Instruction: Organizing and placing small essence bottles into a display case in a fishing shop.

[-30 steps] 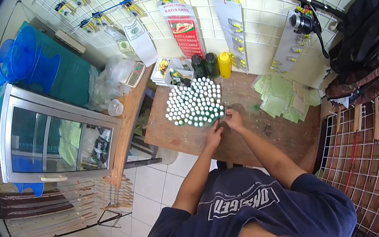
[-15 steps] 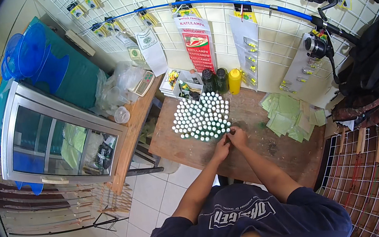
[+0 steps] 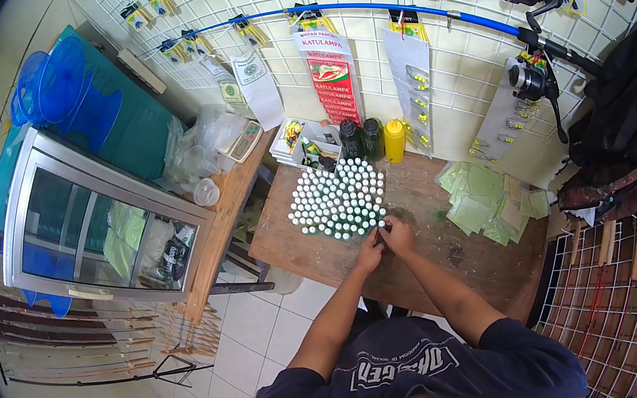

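Observation:
Small green bottles with white caps (image 3: 335,196) stand upright in a tight cluster on the brown wooden table (image 3: 294,256). At the cluster's near right corner, my right hand (image 3: 399,236) is closed, its fingertips pinching a white-capped bottle (image 3: 382,224). My left hand (image 3: 370,252) is closed too, its fingers against the lower part of that same bottle. Most of the bottle's body is hidden by the fingers.
Flat pale green packets (image 3: 484,203) lie piled at the table's right. Behind the bottles stand a yellow squeeze bottle (image 3: 395,142), dark jars (image 3: 351,140) and a white box of small items (image 3: 301,140). A glass-fronted cabinet (image 3: 104,223) stands left. Fishing rods hang on the wall grid.
Both hands have shifted slightly down and toward me, staying together. A white cap now shows between the fingertips. The whole view has tilted a little.

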The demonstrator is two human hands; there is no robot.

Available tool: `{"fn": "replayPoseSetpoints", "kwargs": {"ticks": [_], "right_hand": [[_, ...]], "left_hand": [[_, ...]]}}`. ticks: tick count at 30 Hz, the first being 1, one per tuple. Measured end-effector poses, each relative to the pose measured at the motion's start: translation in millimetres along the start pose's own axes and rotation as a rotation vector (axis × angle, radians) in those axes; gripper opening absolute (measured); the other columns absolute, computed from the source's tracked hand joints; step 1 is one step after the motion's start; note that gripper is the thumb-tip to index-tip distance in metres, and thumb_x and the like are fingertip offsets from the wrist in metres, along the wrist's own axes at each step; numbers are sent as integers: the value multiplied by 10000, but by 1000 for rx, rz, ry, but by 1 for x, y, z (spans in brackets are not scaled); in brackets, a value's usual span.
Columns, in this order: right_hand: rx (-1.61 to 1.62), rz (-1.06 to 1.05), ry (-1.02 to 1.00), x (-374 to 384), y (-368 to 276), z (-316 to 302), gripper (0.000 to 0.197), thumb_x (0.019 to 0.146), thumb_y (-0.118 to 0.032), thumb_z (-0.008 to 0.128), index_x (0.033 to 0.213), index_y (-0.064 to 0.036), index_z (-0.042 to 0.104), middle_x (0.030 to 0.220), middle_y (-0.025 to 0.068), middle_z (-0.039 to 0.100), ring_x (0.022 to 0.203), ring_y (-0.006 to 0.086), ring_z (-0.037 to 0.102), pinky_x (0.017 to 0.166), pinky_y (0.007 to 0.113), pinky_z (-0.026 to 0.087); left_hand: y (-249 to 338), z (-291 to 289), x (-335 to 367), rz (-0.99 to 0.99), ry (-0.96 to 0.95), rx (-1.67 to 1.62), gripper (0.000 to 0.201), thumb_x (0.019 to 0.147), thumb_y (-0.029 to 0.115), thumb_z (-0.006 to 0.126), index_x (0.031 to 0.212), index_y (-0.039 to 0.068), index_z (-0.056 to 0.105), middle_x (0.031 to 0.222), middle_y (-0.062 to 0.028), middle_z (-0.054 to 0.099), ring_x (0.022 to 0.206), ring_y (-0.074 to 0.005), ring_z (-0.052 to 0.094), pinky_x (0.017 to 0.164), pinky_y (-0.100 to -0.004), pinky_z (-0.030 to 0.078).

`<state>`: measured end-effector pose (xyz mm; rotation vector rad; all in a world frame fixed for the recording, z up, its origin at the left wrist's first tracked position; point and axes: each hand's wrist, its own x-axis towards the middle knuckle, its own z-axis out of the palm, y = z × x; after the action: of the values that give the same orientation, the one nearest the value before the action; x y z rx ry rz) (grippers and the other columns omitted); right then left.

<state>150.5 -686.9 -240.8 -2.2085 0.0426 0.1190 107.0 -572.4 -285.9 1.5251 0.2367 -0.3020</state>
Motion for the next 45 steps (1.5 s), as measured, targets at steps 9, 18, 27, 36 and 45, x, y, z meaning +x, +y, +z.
{"fn": "replayPoseSetpoints", "kwargs": {"ticks": [9, 18, 27, 36, 45], "right_hand": [[30, -64, 25, -6, 12, -5, 243, 771, -204, 648, 981, -81, 642, 869, 158, 658, 821, 325, 640, 718, 411, 499], [109, -114, 12, -52, -4, 29, 262, 789, -229, 662, 966, -37, 637, 850, 154, 663, 787, 284, 653, 690, 373, 505], [236, -265, -244, -93, -111, 131, 214, 782, -107, 660, 957, 13, 628, 845, 119, 673, 755, 171, 655, 666, 284, 516], [316, -414, -605, -142, -187, 236, 184, 790, -39, 641, 961, 29, 627, 850, 94, 670, 746, 119, 637, 684, 243, 504], [284, -478, -926, -196, -222, 306, 247, 805, -31, 624, 1041, 36, 598, 882, 88, 667, 802, 117, 628, 718, 242, 500]], "left_hand": [[-3, 2, -3, 18, -123, -136, 604, 818, -35, 469, 1387, -20, 266, 1420, -154, 333, 1310, -218, 328, 1058, -303, 274], [17, -48, -60, 159, -31, 214, 527, 805, 81, 604, 1297, -4, 436, 1256, -175, 522, 1162, -221, 499, 969, -312, 384], [7, -182, -125, 278, 400, 72, 262, 781, 51, 666, 1031, -11, 618, 907, -85, 670, 809, -122, 628, 745, -258, 493], [-10, -286, -221, 196, 666, -26, 237, 807, -2, 635, 1037, -50, 604, 917, -81, 656, 837, -119, 612, 776, -239, 491], [-31, -331, -305, 239, 870, -256, 251, 791, 38, 673, 1019, -54, 624, 908, -76, 657, 834, -111, 610, 757, -235, 498]]}}
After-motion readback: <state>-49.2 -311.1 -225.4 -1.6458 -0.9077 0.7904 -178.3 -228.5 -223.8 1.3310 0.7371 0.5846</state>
